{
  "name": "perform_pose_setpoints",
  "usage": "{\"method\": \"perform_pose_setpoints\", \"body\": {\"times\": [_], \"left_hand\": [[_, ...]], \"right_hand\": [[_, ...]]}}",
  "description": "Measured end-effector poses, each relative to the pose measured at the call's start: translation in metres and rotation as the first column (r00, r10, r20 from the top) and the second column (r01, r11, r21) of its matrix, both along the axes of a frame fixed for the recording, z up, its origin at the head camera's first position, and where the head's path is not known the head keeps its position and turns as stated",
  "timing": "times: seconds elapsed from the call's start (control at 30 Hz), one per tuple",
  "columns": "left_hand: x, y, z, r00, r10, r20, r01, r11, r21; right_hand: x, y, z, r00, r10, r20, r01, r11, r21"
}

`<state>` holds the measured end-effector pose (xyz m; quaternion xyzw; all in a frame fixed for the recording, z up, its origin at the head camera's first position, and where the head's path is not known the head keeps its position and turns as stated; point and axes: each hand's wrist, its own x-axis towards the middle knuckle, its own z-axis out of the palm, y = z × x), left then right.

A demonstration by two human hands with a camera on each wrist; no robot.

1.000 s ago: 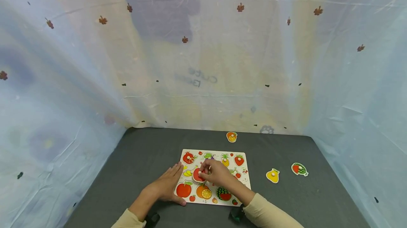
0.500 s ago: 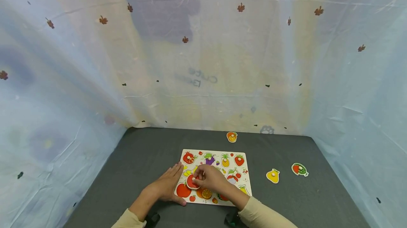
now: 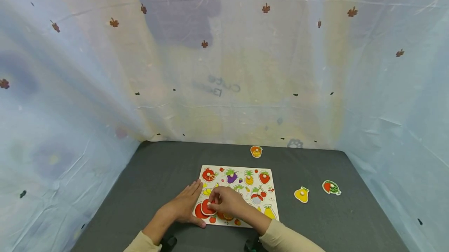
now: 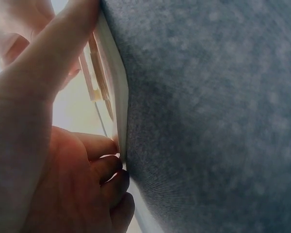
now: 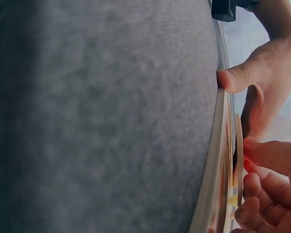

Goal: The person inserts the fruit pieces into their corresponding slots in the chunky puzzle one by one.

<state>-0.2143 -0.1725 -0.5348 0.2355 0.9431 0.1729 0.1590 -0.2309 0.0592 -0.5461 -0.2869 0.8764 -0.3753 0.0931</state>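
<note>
While pinching a red knobbed fruit piece [image 3: 207,207] in the right hand [image 3: 228,201], holds it over the white puzzle board [image 3: 273,201], partly covering a printed red fruit [image 3: 198,211]; cannot tell whether touching. Rests the left hand [image 3: 184,204] along the board's left edge, with thumb and fingers apart. Has pear piece [image 3: 301,194] and watermelon piece [image 3: 331,187] rightward on the dark table [image 3: 315,224], orange piece [image 3: 256,151] beyond the board.

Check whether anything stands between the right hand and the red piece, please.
Nothing visible does: the right hand directly pinches the red piece. The left hand rests at the left edge of the board, not between them.
</note>
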Motion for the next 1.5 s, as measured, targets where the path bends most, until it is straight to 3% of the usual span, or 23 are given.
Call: {"method": "perform_pose_setpoints", "body": {"times": [0.23,0.93,1.5], "left_hand": [[0.001,0.001,0.0,1.0,-0.004,-0.003,0.004,1.0,-0.005],[0.003,-0.001,0.0,0.998,-0.04,-0.042,0.041,0.999,0.017],[0.003,-0.001,0.003,0.999,-0.035,-0.022,0.036,0.999,0.032]], "right_hand": [[0.002,-0.005,-0.002,1.0,0.006,0.022,-0.007,1.0,0.03],[0.003,-0.019,0.004,0.999,0.047,-0.015,-0.045,0.993,0.11],[0.001,-0.024,0.005,0.997,0.069,-0.031,-0.064,0.988,0.141]]}}
